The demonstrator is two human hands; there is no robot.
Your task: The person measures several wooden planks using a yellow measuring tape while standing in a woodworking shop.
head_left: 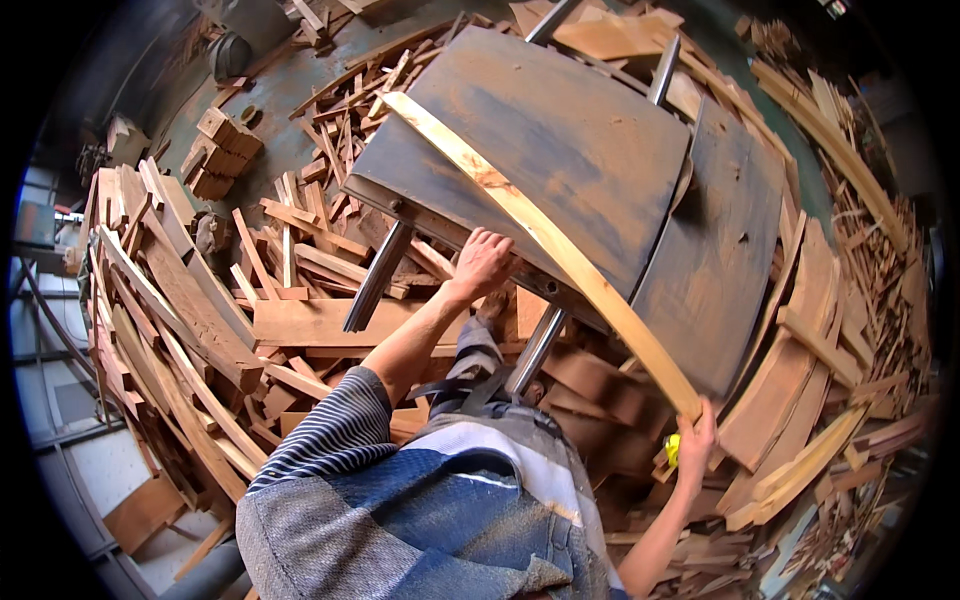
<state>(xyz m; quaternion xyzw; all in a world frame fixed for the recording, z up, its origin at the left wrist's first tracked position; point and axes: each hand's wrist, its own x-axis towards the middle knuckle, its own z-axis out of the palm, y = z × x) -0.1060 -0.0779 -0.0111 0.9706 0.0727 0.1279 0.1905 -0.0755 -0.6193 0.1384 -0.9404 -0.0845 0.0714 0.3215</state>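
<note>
A long pale wooden strip point(560, 245) lies slantwise across a dark metal machine table point(600, 130), dusted with brown powder. Its near right end is gripped by my right hand point(698, 432), fingers closed round it. Right beside that hand shows a small yellow object point(672, 449); whether the hand touches it I cannot tell. My left hand point(485, 258) is closed over the table's near edge, close to the strip but apart from it. The undersides of the left fingers are hidden.
Metal rails point(380, 275) jut from the table's near side, with another rail point(538, 350) close to my body. Stacked planks point(190, 290) rise on the left, and more boards point(790, 350) lean at the right. Offcuts point(335, 150) litter the floor behind.
</note>
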